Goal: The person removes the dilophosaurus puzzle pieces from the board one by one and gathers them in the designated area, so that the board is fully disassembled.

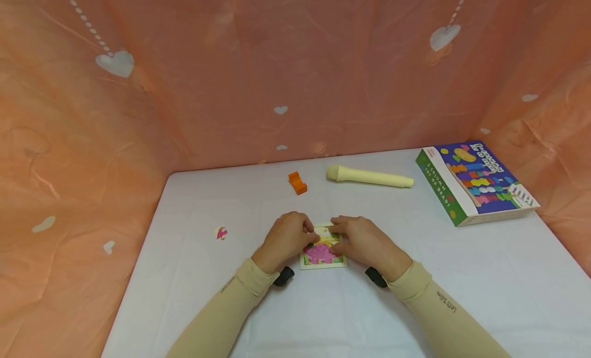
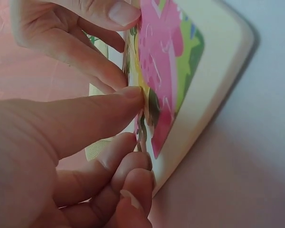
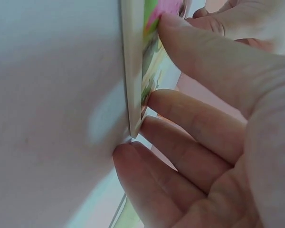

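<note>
A small jigsaw puzzle in a cream frame (image 1: 323,266) lies on the table, its picture showing a pink figure on green and yellow. At its left side my left hand (image 1: 287,240) pinches a small puzzle piece (image 2: 153,105) between thumb and fingertips; the piece stands slightly raised in the left wrist view, mostly covered by the fingers. From the other side my right hand (image 1: 367,243) rests its thumb on the pink part, with fingers spread along the puzzle's far right corner and edge. Off to the left lies a loose pink and yellow puzzle piece (image 1: 221,233).
Behind the puzzle sit an orange curved block (image 1: 297,183) and a pale yellow microphone-shaped stick (image 1: 369,177). A blue and green toy box (image 1: 477,183) occupies the table's right rear. Orange cloth (image 1: 295,81) with hearts hangs along the back and sides.
</note>
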`<action>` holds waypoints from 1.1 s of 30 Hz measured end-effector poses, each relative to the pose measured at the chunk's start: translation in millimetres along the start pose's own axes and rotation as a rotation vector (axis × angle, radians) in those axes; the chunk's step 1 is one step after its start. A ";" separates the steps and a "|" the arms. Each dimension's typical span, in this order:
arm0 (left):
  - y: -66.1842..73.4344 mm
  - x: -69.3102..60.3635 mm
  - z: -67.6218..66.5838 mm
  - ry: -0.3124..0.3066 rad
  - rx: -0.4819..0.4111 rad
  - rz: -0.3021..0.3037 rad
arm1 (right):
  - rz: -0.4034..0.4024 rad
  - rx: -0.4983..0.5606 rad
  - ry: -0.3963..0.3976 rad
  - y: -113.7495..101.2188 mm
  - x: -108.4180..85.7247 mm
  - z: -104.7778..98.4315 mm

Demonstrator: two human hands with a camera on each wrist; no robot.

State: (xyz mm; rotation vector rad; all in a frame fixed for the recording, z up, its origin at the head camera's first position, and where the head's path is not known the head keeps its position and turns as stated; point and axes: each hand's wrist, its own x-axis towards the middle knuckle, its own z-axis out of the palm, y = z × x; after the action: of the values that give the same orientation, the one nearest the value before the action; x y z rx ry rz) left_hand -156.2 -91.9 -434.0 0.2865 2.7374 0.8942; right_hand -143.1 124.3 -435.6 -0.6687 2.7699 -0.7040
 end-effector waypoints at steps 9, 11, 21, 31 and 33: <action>0.1 -1.2 -0.4 -0.009 -0.121 -0.027 | -0.012 -0.011 0.004 -0.5 -0.5 -0.7; -0.1 -0.3 -0.7 -0.010 -0.119 -0.026 | -0.012 -0.014 0.001 -0.5 -0.1 -0.5; -2.7 2.0 -1.1 -0.028 -0.112 0.013 | 0.003 -0.019 -0.009 -1.4 0.9 0.1; -5.0 3.4 -0.8 -0.015 -0.129 0.059 | -0.002 -0.006 0.000 -1.3 0.4 -0.3; -5.6 3.7 -0.7 -0.007 -0.124 0.071 | 0.003 0.006 0.001 -1.3 0.4 -0.2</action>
State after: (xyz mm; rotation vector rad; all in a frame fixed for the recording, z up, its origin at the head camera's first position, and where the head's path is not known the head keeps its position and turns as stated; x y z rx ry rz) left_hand -160.5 -95.8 -437.5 0.3635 2.6664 1.0750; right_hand -143.0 123.2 -434.8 -0.6637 2.7683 -0.7118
